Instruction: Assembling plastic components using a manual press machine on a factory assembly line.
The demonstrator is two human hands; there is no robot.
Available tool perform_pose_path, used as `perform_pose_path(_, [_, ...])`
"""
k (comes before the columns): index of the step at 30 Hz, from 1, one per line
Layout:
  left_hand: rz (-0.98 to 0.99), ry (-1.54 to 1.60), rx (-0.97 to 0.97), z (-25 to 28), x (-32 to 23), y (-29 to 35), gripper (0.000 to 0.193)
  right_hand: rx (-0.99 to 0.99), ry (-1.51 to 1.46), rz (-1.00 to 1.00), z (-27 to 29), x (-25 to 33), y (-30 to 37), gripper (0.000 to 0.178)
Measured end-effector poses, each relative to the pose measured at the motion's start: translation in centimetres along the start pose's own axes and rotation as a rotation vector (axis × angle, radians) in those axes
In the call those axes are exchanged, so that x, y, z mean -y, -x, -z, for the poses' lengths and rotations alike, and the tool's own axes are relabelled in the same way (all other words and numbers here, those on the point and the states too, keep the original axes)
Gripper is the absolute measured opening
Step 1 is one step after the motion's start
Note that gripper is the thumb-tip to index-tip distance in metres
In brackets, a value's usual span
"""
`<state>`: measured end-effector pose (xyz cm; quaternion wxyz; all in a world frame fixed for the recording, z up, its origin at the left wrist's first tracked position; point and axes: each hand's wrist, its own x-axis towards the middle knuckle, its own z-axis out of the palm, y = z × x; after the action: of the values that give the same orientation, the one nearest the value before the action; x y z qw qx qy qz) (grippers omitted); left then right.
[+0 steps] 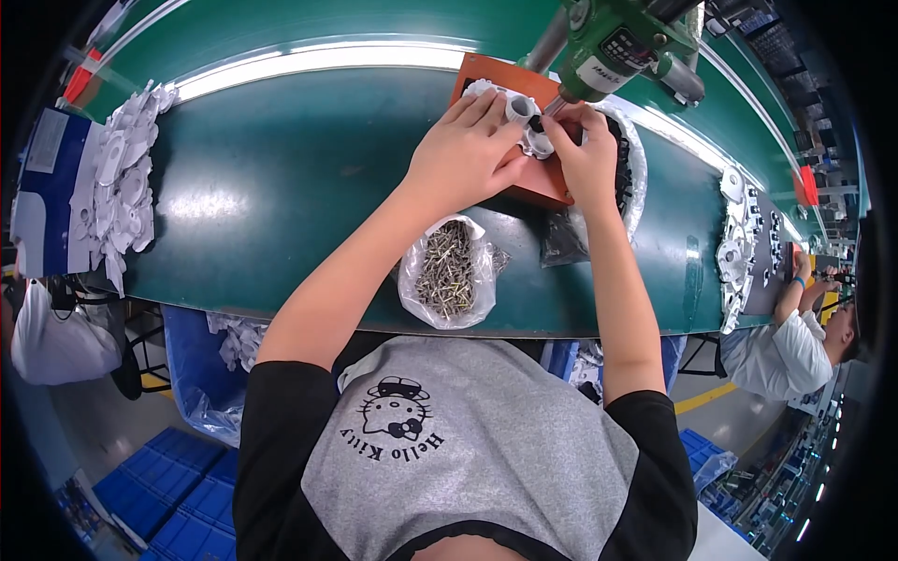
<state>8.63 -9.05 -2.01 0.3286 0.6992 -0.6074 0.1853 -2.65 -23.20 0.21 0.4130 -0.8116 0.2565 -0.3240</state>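
A white plastic part (517, 108) with round openings lies on an orange block (532, 179) beneath a green machine head (613, 51). My left hand (468, 154) grips the white part, fingers over its left side and thumb stretched along the near edge. From the other side my right hand (587, 154) pinches at a small black piece (536, 123) set at one of the openings, just below the machine's metal spindle (556, 105). The fingertips partly hide that piece. Near my left forearm sits a plastic bag of metal screws (447, 271).
White parts are heaped at the far left (122, 178), and more line the right side (734, 243). A clear bag of black pieces (625, 159) stands beside the orange block. Blue bins (201, 374) stand below the table edge. A co-worker (786, 346) sits at the far right.
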Motion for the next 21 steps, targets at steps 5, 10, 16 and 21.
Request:
perform_pose_path(5, [-0.008,0.004,-0.010,0.0,-0.1,-0.1,0.035,0.037,0.223,0.342,0.7,-1.0,0.7,0.014])
perform_pose_path(10, [-0.015,0.016,-0.026,-0.1,0.0,-0.1,0.036,0.071,0.435,0.447,1.2,-0.4,1.8,0.020])
perform_pose_path(16, [-0.024,0.010,-0.032,-0.1,0.1,0.0,0.036,0.137,0.160,0.330,3.1,-0.7,1.6,0.020])
perform_pose_path(21, [0.036,-0.004,0.004,1.2,0.5,0.8,0.031,-0.193,-0.346,0.070,7.5,2.0,-9.3,0.038])
